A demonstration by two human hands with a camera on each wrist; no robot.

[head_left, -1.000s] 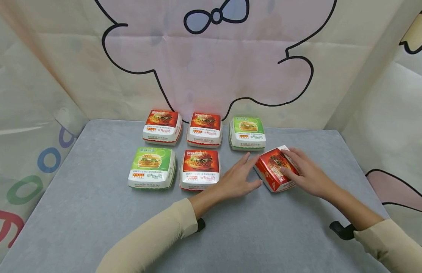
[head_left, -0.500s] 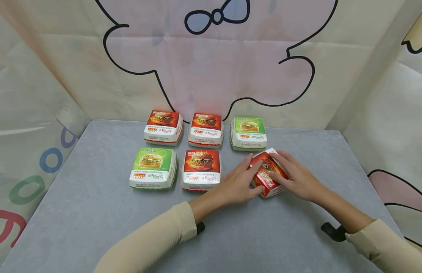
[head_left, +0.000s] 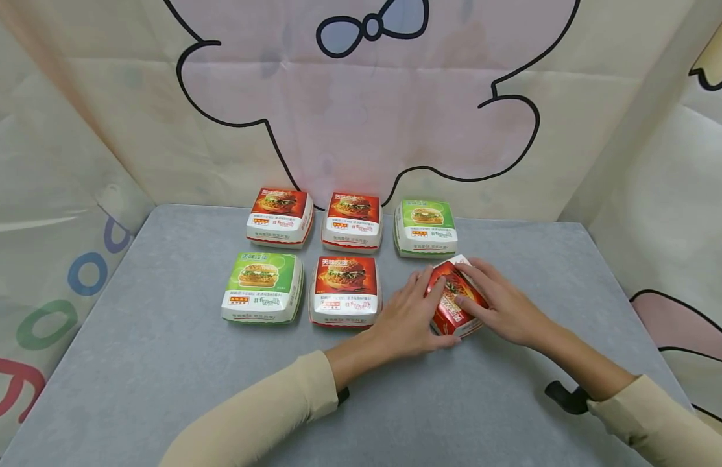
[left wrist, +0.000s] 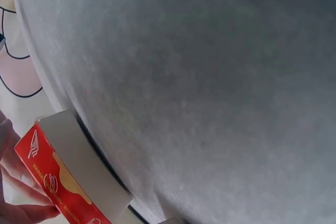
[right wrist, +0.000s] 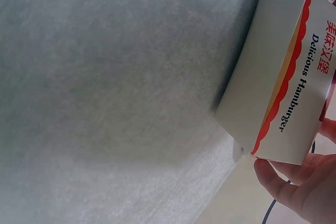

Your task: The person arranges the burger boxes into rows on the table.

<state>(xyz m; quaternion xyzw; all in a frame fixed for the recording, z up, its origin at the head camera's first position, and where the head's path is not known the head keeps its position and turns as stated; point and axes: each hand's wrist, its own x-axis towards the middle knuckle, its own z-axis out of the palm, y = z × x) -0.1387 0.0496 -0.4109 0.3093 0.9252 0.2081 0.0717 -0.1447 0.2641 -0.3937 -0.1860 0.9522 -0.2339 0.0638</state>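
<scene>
A red-topped hamburger box (head_left: 451, 314) sits turned at an angle on the grey table, at the right end of the near row. My left hand (head_left: 403, 319) holds its left side, index finger over the top edge and thumb at the near corner. From the right, my right hand (head_left: 511, 308) grips it, fingers at the far side and thumb on the top. In the left wrist view the red side of the box (left wrist: 52, 179) shows, with fingers beside it. The right wrist view shows a white side of the box (right wrist: 299, 87), with fingertips at its corner.
In the near row stand a green hamburger box (head_left: 261, 288) and another red one (head_left: 345, 292). Behind are two red boxes (head_left: 279, 217) (head_left: 351, 222) and a green box (head_left: 425, 227). A printed cloth (head_left: 361, 117) hangs behind the grey table (head_left: 162, 363).
My right hand has brought the red box left and slightly nearer me. My left hand, apart from it at first, now holds its left side. The other boxes stay put.
</scene>
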